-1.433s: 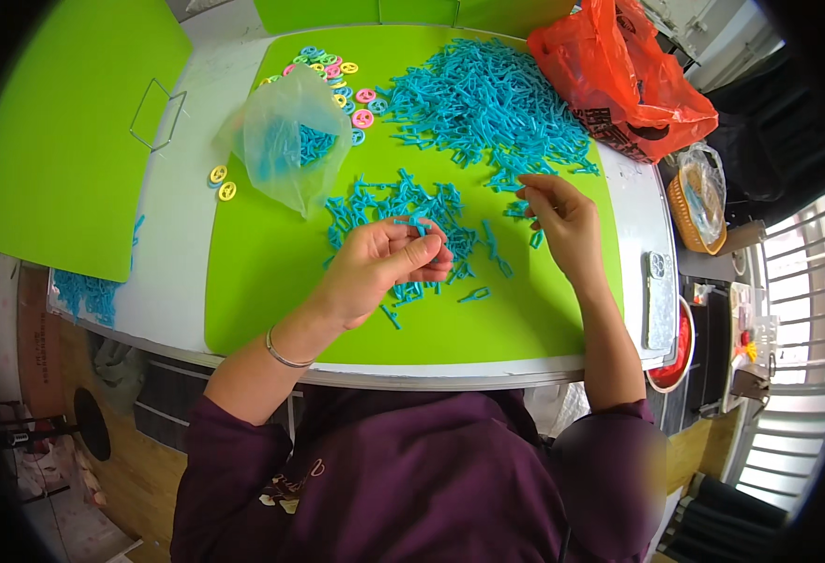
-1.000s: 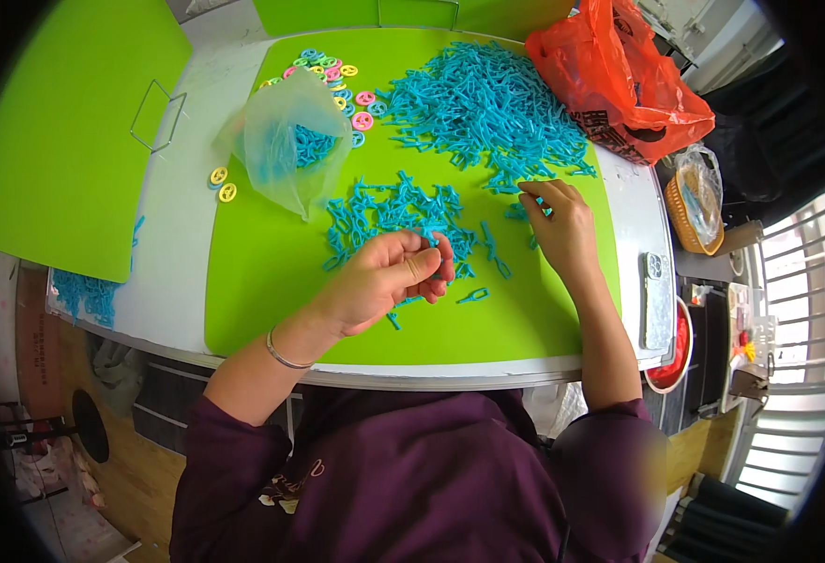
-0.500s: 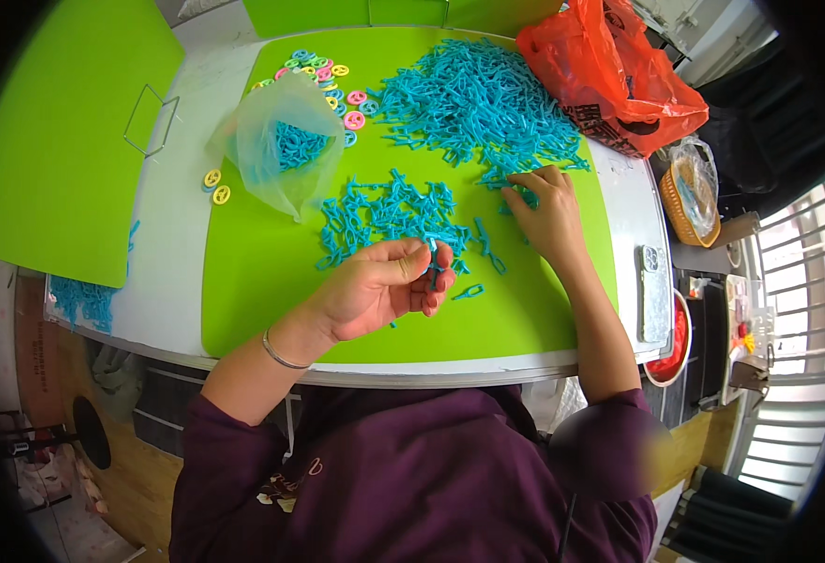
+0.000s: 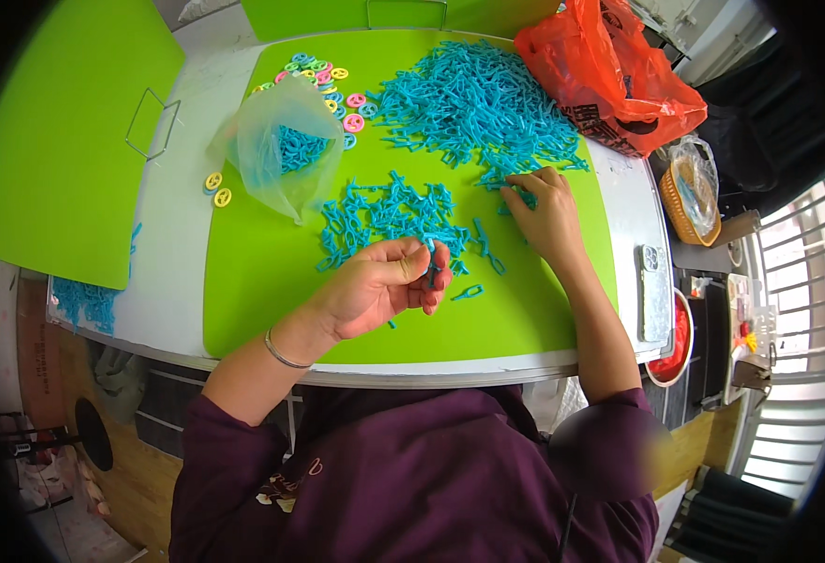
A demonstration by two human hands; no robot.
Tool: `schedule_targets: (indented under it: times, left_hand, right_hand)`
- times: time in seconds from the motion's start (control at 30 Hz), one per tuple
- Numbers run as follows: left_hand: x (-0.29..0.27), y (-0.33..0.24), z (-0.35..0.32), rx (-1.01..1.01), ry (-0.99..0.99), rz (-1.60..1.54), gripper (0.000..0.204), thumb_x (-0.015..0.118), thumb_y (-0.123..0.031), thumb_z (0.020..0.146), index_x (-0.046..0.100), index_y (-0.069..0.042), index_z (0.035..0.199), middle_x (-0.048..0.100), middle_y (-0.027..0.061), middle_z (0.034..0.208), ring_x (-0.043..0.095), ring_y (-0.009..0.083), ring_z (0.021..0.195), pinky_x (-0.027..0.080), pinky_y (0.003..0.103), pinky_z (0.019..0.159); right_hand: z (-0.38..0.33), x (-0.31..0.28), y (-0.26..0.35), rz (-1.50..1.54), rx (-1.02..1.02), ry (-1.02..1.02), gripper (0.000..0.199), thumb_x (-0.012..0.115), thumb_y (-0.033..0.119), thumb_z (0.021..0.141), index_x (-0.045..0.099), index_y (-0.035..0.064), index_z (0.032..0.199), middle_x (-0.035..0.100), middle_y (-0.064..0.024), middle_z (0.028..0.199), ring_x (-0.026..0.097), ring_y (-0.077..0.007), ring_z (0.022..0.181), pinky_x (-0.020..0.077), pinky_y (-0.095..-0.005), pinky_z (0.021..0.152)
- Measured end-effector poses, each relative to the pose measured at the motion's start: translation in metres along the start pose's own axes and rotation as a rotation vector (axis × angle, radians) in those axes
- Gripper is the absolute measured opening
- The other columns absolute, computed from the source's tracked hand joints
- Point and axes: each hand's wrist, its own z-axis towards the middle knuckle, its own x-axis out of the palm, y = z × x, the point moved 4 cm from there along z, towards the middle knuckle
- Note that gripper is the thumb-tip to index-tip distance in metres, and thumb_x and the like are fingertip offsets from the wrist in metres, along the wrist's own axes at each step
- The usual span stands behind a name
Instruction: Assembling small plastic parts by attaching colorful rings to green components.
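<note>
My left hand [image 4: 384, 286] is closed in a pinch, palm turned up, on a small blue plastic piece [image 4: 432, 267] that its fingertips partly hide. Just beyond it lies a loose cluster of blue plastic pieces [image 4: 389, 211], some with a looped end and a thin stem. My right hand [image 4: 548, 211] is at the near edge of a big heap of similar pieces [image 4: 478, 103]. Its thumb and fingers curl round blue plastic pieces [image 4: 527, 198] there, mostly hidden under the hand. Between the hands, single blue pieces [image 4: 469, 293] lie on the green mat [image 4: 375, 342].
A translucent bag [image 4: 281, 183] with blue pieces stands at the left, beside small coloured rings [image 4: 354, 123]. A red plastic bag [image 4: 609, 80] sits at the back right. A phone [image 4: 654, 296] lies by the right edge; a green panel [image 4: 65, 141] stands at far left.
Both hands stay almost where they were, with the same grips. The view shifts very slightly; nothing else visibly moves.
</note>
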Motion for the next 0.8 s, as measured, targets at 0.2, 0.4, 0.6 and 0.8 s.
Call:
schedule_targets:
  times: [0.2,0.4,0.6,0.8]
  left_hand:
    - [0.010,-0.010,0.002,0.168,-0.030,0.086,0.017,0.047,-0.018,0.095,0.054,-0.005,0.102,0.059,0.0104,0.100,0.058,0.0178,0.089,0.048,0.030,0.077]
    - [-0.003,-0.012,0.001,0.347,-0.095,0.084,0.018,0.051,-0.021,0.093,0.055,-0.004,0.097,0.057,0.0072,0.095,0.056,0.0167,0.080,0.047,0.031,0.074]
    - [-0.004,-0.014,0.000,0.271,-0.056,0.057,0.018,0.054,-0.021,0.092,0.055,-0.004,0.093,0.055,0.0064,0.096,0.055,0.0175,0.079,0.046,0.031,0.071]
    - [0.002,-0.014,-0.003,0.200,0.041,0.036,0.019,0.052,-0.022,0.092,0.056,-0.004,0.096,0.058,0.0071,0.090,0.058,0.0167,0.078,0.049,0.029,0.069]
  right_hand:
    - [-0.004,-0.024,0.041,0.370,-0.003,-0.127,0.017,0.066,0.009,0.081,0.065,0.0039,0.097,0.057,-0.0059,0.075,0.054,-0.0148,0.065,0.0441,-0.0261,0.058]
    - [-0.019,-0.030,0.078,0.439,-0.232,-0.101,0.021,0.067,0.003,0.078,0.064,0.0022,0.099,0.058,-0.0052,0.074,0.055,-0.0122,0.064,0.0436,-0.0243,0.056]
    - [-0.019,-0.028,0.073,0.454,-0.201,-0.059,0.020,0.067,0.004,0.079,0.064,0.0027,0.099,0.057,-0.0049,0.073,0.055,-0.0131,0.064,0.0436,-0.0247,0.056]
    - [-0.017,-0.030,0.069,0.552,-0.091,-0.006,0.018,0.065,0.006,0.081,0.063,0.0020,0.098,0.054,-0.0043,0.070,0.051,-0.0114,0.060,0.0425,-0.0238,0.057]
